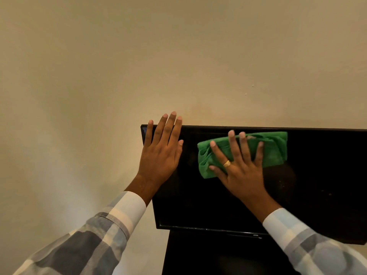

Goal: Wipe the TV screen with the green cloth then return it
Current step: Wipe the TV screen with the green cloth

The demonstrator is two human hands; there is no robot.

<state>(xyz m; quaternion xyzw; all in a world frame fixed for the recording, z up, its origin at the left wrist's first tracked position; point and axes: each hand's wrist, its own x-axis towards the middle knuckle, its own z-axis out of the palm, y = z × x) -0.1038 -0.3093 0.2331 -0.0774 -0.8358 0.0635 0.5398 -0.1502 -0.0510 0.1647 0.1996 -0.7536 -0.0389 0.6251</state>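
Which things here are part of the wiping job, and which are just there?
Part of the job: green cloth, TV screen, right hand pressing the cloth, left hand flat on the screen's corner.
Just there: wall, dark stand.

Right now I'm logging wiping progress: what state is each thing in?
TV screen: dark, off, upright by the wall.
Green cloth: bunched, pressed flat on the screen's upper part.
Right hand: fingers spread over the cloth.
Left hand: open, flat at the TV's top left corner.
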